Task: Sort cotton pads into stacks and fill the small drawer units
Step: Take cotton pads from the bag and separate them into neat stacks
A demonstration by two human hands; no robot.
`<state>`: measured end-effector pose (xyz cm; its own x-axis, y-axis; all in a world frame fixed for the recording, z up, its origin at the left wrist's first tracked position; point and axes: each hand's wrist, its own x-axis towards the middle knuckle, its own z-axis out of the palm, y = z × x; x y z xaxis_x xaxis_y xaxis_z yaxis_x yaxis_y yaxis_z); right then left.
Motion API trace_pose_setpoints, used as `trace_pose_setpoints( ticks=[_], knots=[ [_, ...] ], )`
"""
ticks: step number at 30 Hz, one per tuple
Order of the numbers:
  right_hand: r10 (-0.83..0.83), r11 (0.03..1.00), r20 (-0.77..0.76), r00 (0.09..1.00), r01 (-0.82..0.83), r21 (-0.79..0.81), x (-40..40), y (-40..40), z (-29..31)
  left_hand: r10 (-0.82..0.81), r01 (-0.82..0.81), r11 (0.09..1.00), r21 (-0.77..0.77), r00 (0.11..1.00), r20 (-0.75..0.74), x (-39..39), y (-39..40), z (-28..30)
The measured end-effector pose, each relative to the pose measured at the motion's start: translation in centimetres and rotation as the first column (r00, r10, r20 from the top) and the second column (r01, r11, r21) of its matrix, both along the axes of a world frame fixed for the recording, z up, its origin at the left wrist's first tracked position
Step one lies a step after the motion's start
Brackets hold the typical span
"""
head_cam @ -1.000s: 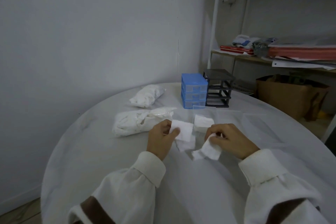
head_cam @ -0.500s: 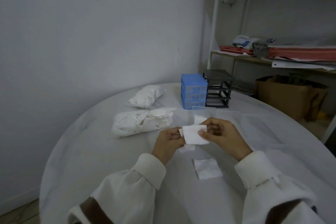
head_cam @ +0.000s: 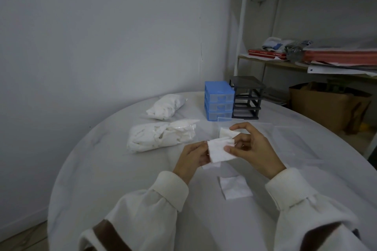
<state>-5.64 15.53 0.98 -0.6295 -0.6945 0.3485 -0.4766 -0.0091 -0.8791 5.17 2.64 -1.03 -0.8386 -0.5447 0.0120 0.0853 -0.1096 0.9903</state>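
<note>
Soft matt cotton pad (head_cam: 219, 150) (fibrous).

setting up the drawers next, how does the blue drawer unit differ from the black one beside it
The blue drawer unit has its clear-fronted drawers pushed in; the black unit is a bare frame with open slots, no drawers inside. The blue one stands left, nearer the wall; the black one stands right, nearer the shelf. Both stand upright, side by side at the table's far edge, with a like tiered build.
</note>
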Motion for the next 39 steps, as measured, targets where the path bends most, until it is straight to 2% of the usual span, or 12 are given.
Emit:
trace_pose_setpoints(
  ticks=[8,14,19,25,29,34,39],
  knots=[
    [-0.018,1.000,-0.014,1.000,0.018,-0.011,0.1,-0.1,0.0,-0.005,0.001,0.996,0.086,0.999,0.044,-0.3,-0.1,0.2],
    [-0.044,0.999,-0.061,0.997,0.043,-0.011,0.2,-0.3,-0.2,-0.075,0.069,0.996,-0.060,0.993,-0.090,0.4,0.5,0.1],
    [-0.046,0.998,-0.048,0.998,0.047,0.033,0.0,-0.5,-0.5,-0.056,0.045,0.995,-0.095,0.991,-0.124,0.2,0.3,-0.1],
    [0.028,0.999,-0.039,0.999,-0.026,0.047,-0.1,0.0,0.0,0.006,-0.027,0.988,-0.152,0.990,-0.138,0.0,-0.5,-0.6],
    [0.112,0.961,-0.135,0.985,-0.072,0.268,-0.3,0.5,0.1,0.113,-0.134,0.979,-0.152,0.984,-0.137,-0.1,-1.2,-1.0],
    [0.352,0.763,-0.169,0.921,-0.177,0.621,-0.4,0.7,-0.3,0.200,-0.220,0.966,-0.134,0.968,-0.148,-0.2,-1.7,-1.2],
    [0.394,0.690,-0.166,0.904,-0.172,0.703,-0.5,0.8,-0.6,0.223,-0.240,0.962,-0.132,0.966,-0.129,-0.2,-1.8,-1.3]
  ],
)
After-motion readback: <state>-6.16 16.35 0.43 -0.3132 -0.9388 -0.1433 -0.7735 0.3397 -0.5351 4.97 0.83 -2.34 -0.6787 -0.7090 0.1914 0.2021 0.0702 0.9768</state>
